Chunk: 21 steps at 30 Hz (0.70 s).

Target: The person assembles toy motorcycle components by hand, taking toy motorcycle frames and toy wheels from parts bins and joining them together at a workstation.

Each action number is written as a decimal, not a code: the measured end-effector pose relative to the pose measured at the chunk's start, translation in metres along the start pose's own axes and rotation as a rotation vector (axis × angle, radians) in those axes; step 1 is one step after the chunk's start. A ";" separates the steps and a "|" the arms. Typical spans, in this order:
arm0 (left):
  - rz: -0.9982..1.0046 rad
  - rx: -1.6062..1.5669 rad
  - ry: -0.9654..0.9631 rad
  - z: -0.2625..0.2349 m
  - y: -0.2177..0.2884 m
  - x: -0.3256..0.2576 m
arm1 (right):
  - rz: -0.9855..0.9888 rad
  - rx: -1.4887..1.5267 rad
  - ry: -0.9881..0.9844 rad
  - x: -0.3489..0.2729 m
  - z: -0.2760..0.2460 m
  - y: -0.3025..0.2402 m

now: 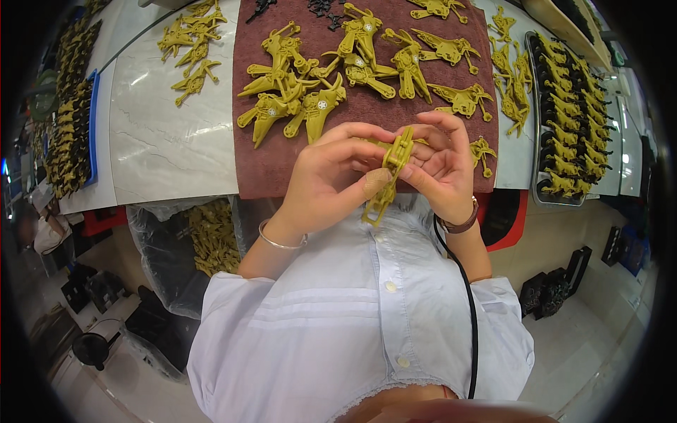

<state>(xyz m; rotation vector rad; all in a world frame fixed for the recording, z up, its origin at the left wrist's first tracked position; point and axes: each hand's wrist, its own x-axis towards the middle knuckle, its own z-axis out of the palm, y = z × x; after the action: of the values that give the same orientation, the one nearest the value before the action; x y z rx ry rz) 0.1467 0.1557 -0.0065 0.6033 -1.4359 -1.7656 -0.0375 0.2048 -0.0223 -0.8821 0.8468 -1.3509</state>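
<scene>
Upright between my hands is a narrow olive-yellow plastic piece [396, 161], seen edge-on, with a loop-like frame at its lower end. My left hand [328, 180] grips it from the left, thumb and fingers closed round its middle. From the other side my right hand [441, 169] pinches it with the thumb, the other fingers curled around its upper part. Beyond my hands, several similar olive-yellow pieces [321, 106], some with a round white mark, lie bunched on a dark red cloth [271, 173]. More single pieces [462, 100] form a column along the cloth's right side.
Small black parts [328, 10] lie at the cloth's far edge. Loose yellow pieces [194, 42] rest on the pale tabletop [166, 141]. At right, a metal tray [541, 187] holds rows of yellow-and-black assemblies. A clear plastic bag [166, 261] of yellow parts hangs below the table's left edge.
</scene>
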 end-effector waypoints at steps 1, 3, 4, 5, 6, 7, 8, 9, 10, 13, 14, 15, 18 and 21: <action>-0.026 -0.011 0.022 0.002 0.001 0.000 | 0.001 0.000 0.002 -0.001 0.000 0.001; -0.054 -0.023 0.044 0.002 -0.001 -0.001 | -0.094 -0.015 -0.038 -0.002 -0.001 0.003; -0.047 -0.065 0.115 0.001 -0.004 -0.002 | -0.093 -0.014 -0.037 -0.001 -0.002 -0.001; -0.040 -0.107 0.186 0.001 -0.006 -0.003 | -0.220 -0.296 -0.149 0.001 -0.004 -0.009; -0.041 -0.109 0.183 0.000 -0.008 -0.002 | -0.346 -0.580 -0.258 0.003 -0.006 -0.014; -0.045 -0.111 0.213 -0.001 -0.010 -0.003 | -0.357 -0.689 -0.231 0.000 0.001 -0.014; -0.048 -0.113 0.243 -0.002 -0.010 -0.003 | -0.356 -0.691 -0.227 -0.003 0.004 -0.011; -0.067 -0.083 0.263 -0.002 -0.009 -0.003 | -0.391 -0.812 -0.220 -0.006 0.006 -0.006; -0.068 -0.083 0.261 -0.002 -0.010 -0.002 | -0.426 -0.933 -0.211 -0.008 0.006 -0.003; -0.026 0.037 0.245 -0.003 -0.013 -0.004 | -0.461 -1.012 -0.234 -0.005 0.005 -0.003; -0.062 0.058 0.264 -0.004 -0.013 -0.005 | -0.436 -1.012 -0.260 -0.004 0.006 -0.004; -0.099 0.081 0.281 -0.004 -0.012 -0.005 | -0.435 -1.013 -0.258 -0.003 0.006 -0.002; -0.101 0.173 0.287 -0.007 -0.014 -0.005 | -0.596 -1.077 -0.235 -0.001 0.006 0.005; -0.080 0.098 0.307 -0.004 -0.017 -0.004 | -0.573 -1.114 -0.240 -0.004 0.005 0.004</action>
<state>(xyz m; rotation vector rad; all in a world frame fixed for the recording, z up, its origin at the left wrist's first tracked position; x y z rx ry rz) 0.1477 0.1582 -0.0247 0.9507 -1.3035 -1.5871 -0.0318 0.2092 -0.0240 -2.2347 1.2127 -1.1328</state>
